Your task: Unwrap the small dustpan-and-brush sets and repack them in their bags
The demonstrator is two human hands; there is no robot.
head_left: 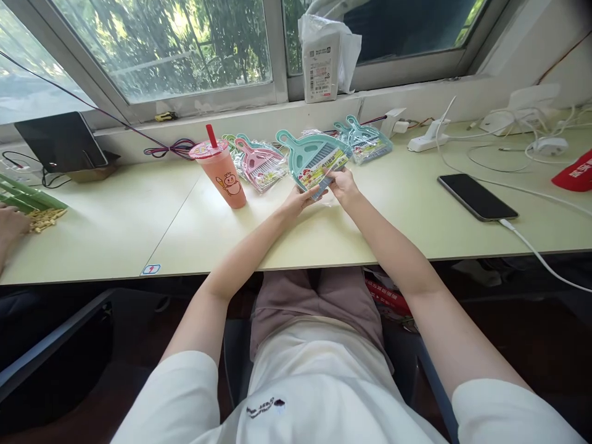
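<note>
Both hands grip a teal mini dustpan-and-brush set (308,157) in clear plastic with a printed label, tilted up above the table. My left hand (300,201) is closed on its lower left edge. On the lower right side my right hand (343,184) holds the wrapper and the set. Some fingers are hidden by the packet. Just behind to the left lies a pink dustpan set (259,161) in a similar wrapper, with a green one (230,143) partly covered. Behind to the right are teal sets (365,139), also wrapped.
A lidded drink cup (229,182) with a red straw stands left of my hands. To the right lies a phone (477,196) on a white cable, near a power strip (428,137). A tablet (62,143) leans at far left, near another person's hand (12,228).
</note>
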